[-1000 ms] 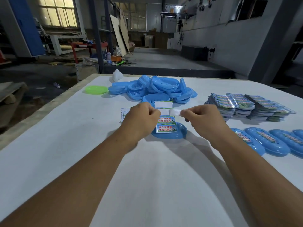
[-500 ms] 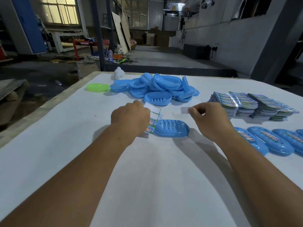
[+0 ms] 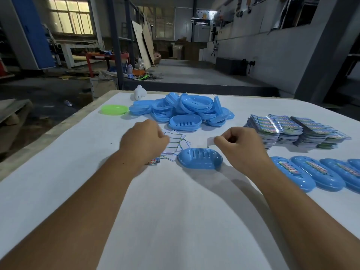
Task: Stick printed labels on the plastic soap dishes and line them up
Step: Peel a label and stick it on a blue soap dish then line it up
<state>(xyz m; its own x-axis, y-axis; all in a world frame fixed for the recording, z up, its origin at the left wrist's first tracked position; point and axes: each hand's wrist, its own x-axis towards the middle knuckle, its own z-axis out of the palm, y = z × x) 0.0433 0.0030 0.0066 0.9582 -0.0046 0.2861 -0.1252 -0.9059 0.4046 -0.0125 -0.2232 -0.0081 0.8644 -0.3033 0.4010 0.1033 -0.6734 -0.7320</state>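
A white-covered table (image 3: 175, 221) fills the lower frame. At upper centre lies a heap of unlabelled blue soap dishes (image 3: 185, 110), so most of the work looks still ahead. At centre right sit fanned stacks of printed labels (image 3: 296, 131), plenty in reserve. Along the right edge runs a row of labelled dishes (image 3: 319, 174), side by side; three show fully and a fourth is cut off by the frame, so the finished count is uncertain. At centre, one bare soap dish (image 3: 200, 159) lies upside down, awaiting its label. Left of it is a scatter of white backing papers (image 3: 174, 145). The left hand (image 3: 144, 142) rests curled on those papers; whether it holds anything I cannot tell. The right hand (image 3: 239, 145) pinches a small white slip (image 3: 211, 142) just above the bare dish.
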